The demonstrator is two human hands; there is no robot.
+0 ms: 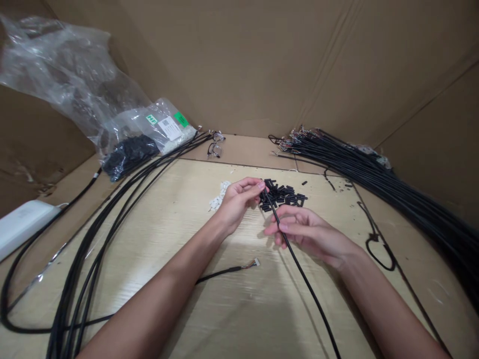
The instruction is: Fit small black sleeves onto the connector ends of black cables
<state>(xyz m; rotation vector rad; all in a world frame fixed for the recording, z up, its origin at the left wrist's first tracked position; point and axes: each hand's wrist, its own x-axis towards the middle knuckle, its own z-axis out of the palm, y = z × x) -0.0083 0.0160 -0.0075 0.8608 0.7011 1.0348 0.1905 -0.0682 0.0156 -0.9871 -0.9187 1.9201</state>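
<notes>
A black cable (299,264) runs up from the bottom edge between my two hands. My left hand (245,197) pinches it at its upper end, and the fingers hide the tip. Lower down, my right hand (303,227) grips the same cable between thumb and fingers. Just beyond my hands lies a pile of short black tubes (288,194). A heap of small white connectors (220,197) sits left of that pile, partly behind my left hand. Under my left forearm another cable end with coloured wires and a white plug (256,262) rests on the table.
Several long black cables (123,209) curve along the left side. A thick bundle of cables with bare wire ends (359,164) lies at the right. Plastic bags (130,144) stand back left, near a white box (28,224). Cardboard walls (239,65) enclose the table (157,199).
</notes>
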